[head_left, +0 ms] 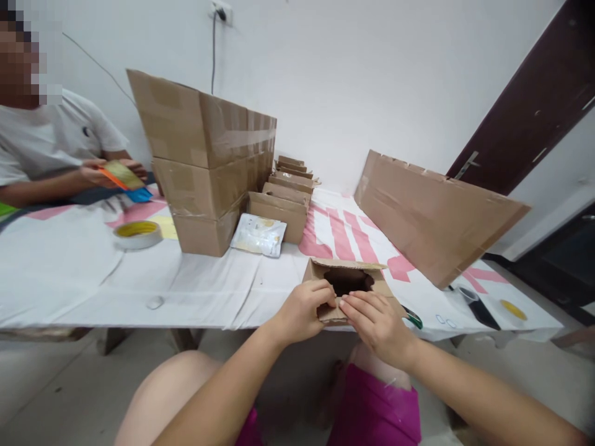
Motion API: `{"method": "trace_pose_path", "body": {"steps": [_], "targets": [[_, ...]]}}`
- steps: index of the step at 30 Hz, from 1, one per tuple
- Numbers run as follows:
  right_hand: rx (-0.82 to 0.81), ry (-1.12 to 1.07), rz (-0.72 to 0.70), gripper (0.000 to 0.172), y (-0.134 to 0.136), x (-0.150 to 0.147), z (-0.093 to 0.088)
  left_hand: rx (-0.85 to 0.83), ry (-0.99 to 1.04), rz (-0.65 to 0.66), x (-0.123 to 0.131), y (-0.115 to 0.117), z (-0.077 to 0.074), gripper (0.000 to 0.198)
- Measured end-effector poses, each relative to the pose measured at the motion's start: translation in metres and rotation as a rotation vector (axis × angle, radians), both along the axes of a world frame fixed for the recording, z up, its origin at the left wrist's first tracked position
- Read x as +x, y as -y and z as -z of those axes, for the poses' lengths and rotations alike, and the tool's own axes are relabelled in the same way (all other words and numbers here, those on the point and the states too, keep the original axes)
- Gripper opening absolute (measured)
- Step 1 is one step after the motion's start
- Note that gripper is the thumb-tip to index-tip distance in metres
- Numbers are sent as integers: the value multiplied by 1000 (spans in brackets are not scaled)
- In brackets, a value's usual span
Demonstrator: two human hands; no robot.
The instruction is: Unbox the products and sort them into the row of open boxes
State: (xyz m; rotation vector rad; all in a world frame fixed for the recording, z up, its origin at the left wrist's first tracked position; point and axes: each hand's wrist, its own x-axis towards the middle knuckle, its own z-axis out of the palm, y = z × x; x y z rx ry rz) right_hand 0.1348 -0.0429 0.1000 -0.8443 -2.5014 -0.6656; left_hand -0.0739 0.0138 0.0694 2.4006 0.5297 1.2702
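"What's closest?"
"The left hand (302, 311) grips a small carton (383, 285) at the table's (199, 300) edge; the right hand (383, 325) lies on its near flap, grip unclear."
"Progress?"
"Top open, unsealed; beyond, a taped box stack (179, 179) and open-flapped cartons (277, 214)."

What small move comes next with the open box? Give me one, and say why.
Probably press the near edge of the box inward: the left hand and right hand both have their fingers at that edge, and the box gapes open just beyond them.
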Motion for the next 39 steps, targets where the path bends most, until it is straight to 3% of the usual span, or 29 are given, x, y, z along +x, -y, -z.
{"method": "trace_pose_path", "body": {"steps": [5,12,15,20,22,24,27,30,35,39], "targets": [[54,15,-8,30,-3,-3,2,-29,15,10,-1,0,-1,10],[-69,59,103,27,-9,12,-10,-71,-9,22,-4,-1,-3,23],[-127,21,119,25,-9,27,-15,-71,-22,17,-8,2,-9,6],[-271,-4,44,39,-3,45,-17,-67,11,86,-14,3,-17,30],[-318,-23,30,39,-1,46,-16,-63,-2,4,-13,2,-15,22],[-341,-37,43,29,-1,44,-14,-33,-90,-134,-10,2,-12,14],[-352,-39,80,21,-5,41,-12,-7,-276,-246,-5,2,-6,35],[-384,-68,104,31,-14,42,-12,-9,-367,-285,-1,3,-1,37],[-478,33,185,55,-35,49,-19,6,-343,-327,-1,6,-1,53],[-362,190,264,48,-42,52,-26,-18,-253,-404,-5,6,-6,72]]}}
